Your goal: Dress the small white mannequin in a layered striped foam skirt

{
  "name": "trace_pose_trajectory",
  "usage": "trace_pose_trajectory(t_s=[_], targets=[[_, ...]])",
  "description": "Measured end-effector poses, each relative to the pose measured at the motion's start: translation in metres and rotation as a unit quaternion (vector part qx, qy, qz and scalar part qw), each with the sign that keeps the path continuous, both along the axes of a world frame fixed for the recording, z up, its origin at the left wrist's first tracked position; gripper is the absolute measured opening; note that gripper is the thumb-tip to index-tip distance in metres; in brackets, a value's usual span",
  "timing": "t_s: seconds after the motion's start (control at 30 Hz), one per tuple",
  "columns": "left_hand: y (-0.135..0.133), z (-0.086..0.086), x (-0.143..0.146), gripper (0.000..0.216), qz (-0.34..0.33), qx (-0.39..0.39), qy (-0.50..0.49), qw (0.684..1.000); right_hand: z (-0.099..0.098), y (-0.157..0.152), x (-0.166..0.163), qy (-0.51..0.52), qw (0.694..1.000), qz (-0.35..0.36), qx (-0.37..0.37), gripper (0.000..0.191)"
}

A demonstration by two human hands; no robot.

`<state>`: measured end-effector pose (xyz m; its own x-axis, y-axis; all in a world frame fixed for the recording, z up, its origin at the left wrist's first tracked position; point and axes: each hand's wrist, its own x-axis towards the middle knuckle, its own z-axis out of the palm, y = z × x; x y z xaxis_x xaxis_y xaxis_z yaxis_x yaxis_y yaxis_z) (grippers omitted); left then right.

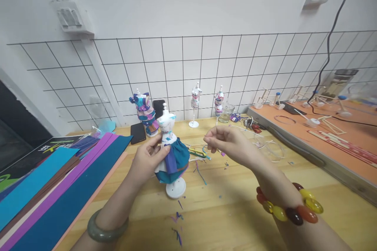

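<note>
A small white mannequin (pixel 172 153) in a teal and purple skirt stands on a round white base on the wooden table (pixel 229 211). My left hand (pixel 147 159) grips it at the waist from the left, thumb pressed on a purple strip. My right hand (pixel 228 143) hovers to the right of the mannequin, fingertips pinched together; what they hold is too small to make out. A green bangle circles my left wrist and a bead bracelet (pixel 290 208) my right.
Coloured foam sheets (pixel 55 192) lie stacked at the left. Three more dressed mannequins (pixel 145 113) stand by the wire grid, with two phones (pixel 138 132) and a glass jar (pixel 226 113). Paper scraps (pixel 200 157) litter the wood. An orange board (pixel 330 133) with stick models sits right.
</note>
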<state>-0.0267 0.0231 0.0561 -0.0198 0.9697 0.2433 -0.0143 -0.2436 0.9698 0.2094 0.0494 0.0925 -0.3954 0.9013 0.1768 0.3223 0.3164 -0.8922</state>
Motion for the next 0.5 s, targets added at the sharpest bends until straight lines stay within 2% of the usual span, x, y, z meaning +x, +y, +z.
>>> trace_pose_trajectory(t_s=[0.17,0.37,0.5], targets=[[0.004,0.006,-0.014,0.060,0.051,0.034,-0.040,0.997,-0.028,0.029,0.010,-0.139,0.989,-0.053,0.005,0.011],[0.005,0.014,-0.023,0.059,0.003,0.024,-0.043,0.999,-0.074,0.053,-0.004,-0.224,0.971,-0.081,0.024,0.010],[0.001,0.020,-0.026,0.058,-0.015,-0.002,-0.050,0.999,-0.089,0.055,-0.017,-0.258,0.962,-0.083,0.042,0.012]])
